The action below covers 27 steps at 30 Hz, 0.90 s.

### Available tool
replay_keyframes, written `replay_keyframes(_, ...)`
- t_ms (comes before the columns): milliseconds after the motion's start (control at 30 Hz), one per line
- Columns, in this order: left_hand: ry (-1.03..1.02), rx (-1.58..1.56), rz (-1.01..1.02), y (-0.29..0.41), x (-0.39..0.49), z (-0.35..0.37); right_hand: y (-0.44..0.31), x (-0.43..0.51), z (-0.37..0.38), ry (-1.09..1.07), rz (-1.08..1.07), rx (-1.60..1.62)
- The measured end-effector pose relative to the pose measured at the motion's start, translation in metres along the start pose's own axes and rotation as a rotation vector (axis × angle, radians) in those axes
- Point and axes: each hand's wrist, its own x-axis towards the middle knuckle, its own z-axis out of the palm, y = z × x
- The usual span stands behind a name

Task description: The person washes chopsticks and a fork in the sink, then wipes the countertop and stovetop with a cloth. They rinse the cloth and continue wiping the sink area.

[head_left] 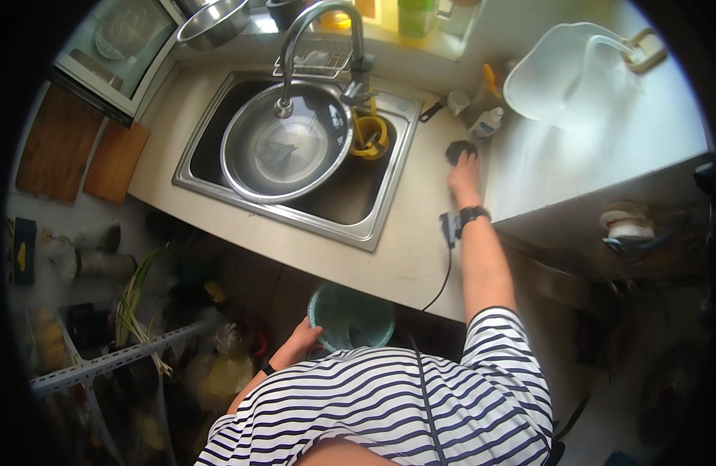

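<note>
At the left rim of a teal bucket (pixel 352 309), below the front edge of the counter, my left hand (pixel 305 339) grips the wall. My right hand (pixel 464 173) reaches far along the counter's right side. Its fingertips lie on a dark, rounded scouring pad (pixel 460 150); whether they close around it I cannot tell. Just beyond the pad stands a white bottle (pixel 487 124) with a label. In the sink (pixel 376 230) a big stainless-steel basin (pixel 241 180) sits tilted, with a translucent piece (pixel 275 152) at its bottom.
A curved faucet (pixel 323 11) arches over the basin. Beside it hangs a yellow strainer basket (pixel 383 143). A white cup (pixel 458 102) and a black handle (pixel 432 112) are at the back right, near a large white pitcher (pixel 544 81). Two wooden boards (pixel 61 143) hang at left.
</note>
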Motion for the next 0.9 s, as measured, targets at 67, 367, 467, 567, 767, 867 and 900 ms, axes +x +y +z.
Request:
replay_keyframes(67, 0.028, 0.018, -0.03, -0.005, 0.003, 0.0, 0.007, 0.016, -0.001, 0.018, -0.159, 0.096)
replay_keyframes(367, -0.032, 0.01, -0.081, -0.003, 0.004, 0.004, 0.005, -0.096, -0.003, -0.199, -0.553, 0.501)
replay_keyframes(467, -0.048, 0.044, -0.039, -0.003, 0.002, 0.002, -0.011, -0.178, -0.011, -0.189, -0.583, 0.558)
replay_keyframes(567, -0.082, 0.05, 0.013, -0.005, 0.001, -0.002, -0.042, -0.263, -0.021, -0.143, -0.559, 0.653)
replay_keyframes(767, -0.134, 0.059, 0.018, -0.002, -0.003, -0.01, -0.115, -0.362, -0.043, -0.104, -0.591, 0.803)
replay_keyframes(867, -0.122, 0.051, 0.014, 0.001, -0.007, -0.012, -0.113, -0.372, -0.06, -0.071, -0.461, 0.875)
replay_keyframes(900, -0.116, 0.069, 0.023, 0.001, -0.009, -0.013, -0.101, -0.37, -0.066, -0.035, -0.431, 0.866)
